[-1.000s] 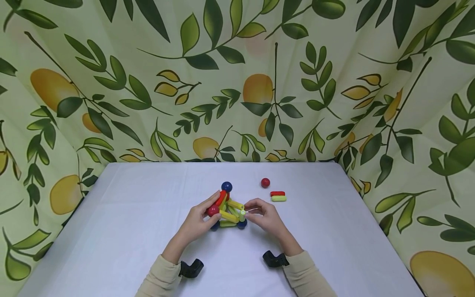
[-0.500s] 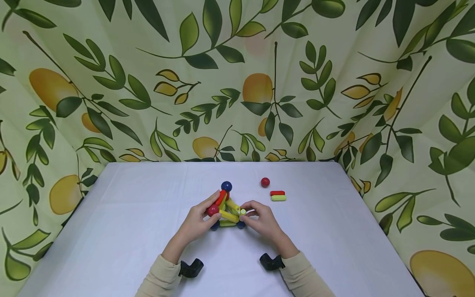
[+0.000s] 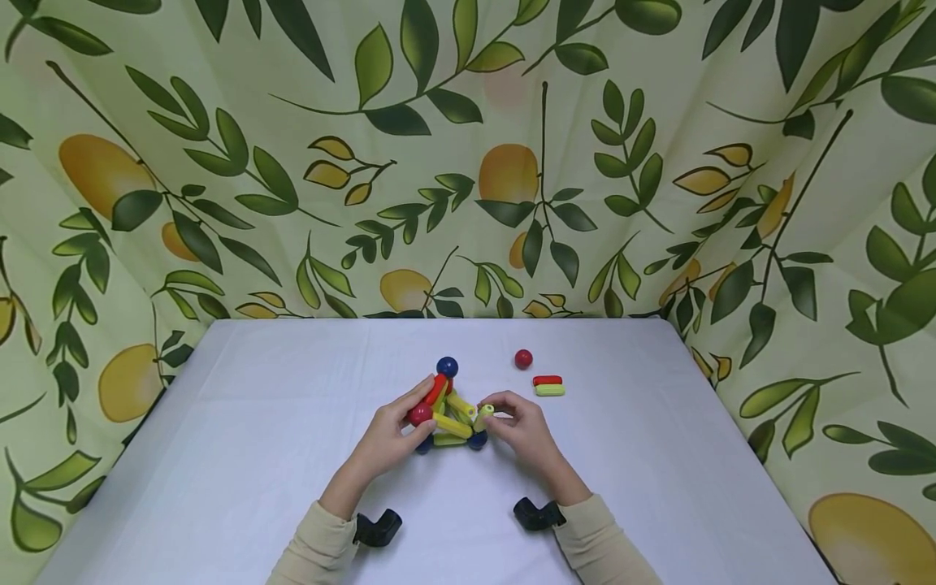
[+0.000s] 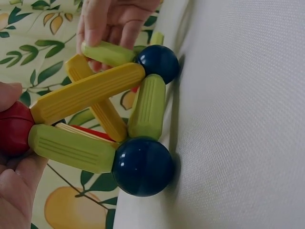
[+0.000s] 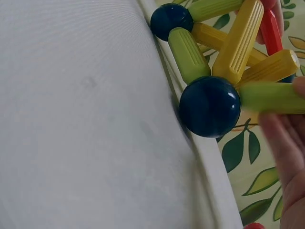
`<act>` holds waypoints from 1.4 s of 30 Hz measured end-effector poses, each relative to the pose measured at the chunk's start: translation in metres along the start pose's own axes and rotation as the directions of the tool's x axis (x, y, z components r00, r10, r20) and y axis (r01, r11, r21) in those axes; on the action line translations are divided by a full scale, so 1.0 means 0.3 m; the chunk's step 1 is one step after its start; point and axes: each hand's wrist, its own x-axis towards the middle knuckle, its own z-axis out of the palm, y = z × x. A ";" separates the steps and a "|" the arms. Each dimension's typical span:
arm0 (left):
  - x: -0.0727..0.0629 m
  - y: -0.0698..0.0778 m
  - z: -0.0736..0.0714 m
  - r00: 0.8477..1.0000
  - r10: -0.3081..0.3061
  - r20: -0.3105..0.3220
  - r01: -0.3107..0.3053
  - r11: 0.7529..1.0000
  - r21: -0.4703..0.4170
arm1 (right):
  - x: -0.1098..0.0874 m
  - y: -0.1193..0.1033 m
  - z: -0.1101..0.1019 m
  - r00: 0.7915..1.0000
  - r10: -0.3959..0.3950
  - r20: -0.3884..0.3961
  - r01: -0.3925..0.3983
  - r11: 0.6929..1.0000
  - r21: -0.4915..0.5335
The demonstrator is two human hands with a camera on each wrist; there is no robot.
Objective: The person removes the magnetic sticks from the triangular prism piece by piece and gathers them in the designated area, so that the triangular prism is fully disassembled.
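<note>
A magnetic construction of balls and ribbed rods stands on the table between both hands. My left hand (image 3: 389,429) grips it at a red ball (image 3: 420,413), where a red rod (image 3: 435,390) and a yellow rod (image 3: 451,426) meet. Thumb and fingers of my right hand (image 3: 522,424) pinch a light green rod (image 5: 271,98). That rod's lower end meets a dark blue ball (image 5: 209,107) at the base, and its upper end is free, tilted right. A second yellow rod (image 3: 460,404) ends freely beside it. Another blue ball (image 3: 448,367) tops the far side.
Right of the construction lie a loose red ball (image 3: 523,358), a short red rod (image 3: 547,379) and a light green rod (image 3: 550,390), side by side. White cloth covers the table (image 3: 292,366). A leaf-patterned curtain (image 3: 453,244) hangs behind it and at the sides.
My right hand has moved left and then back right. The pinched green rod has gone from upright to leaning right. The free yellow rod's end has dropped slightly. My left hand stays in place.
</note>
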 end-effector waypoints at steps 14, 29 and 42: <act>0.003 0.000 -0.002 1.000 -0.002 0.010 0.002 1.000 -0.006 | 0.028 0.028 -0.102 0.983 0.100 -0.153 -0.087 0.992 0.089; -0.001 -0.006 0.001 1.000 0.002 0.010 -0.002 1.000 -0.001 | 0.009 0.117 -0.262 0.940 0.202 -0.276 -0.208 0.978 0.008; 0.004 -0.008 0.002 1.000 -0.010 0.006 0.010 1.000 0.009 | 0.006 0.155 -0.298 0.907 0.238 -0.348 -0.323 0.923 -0.211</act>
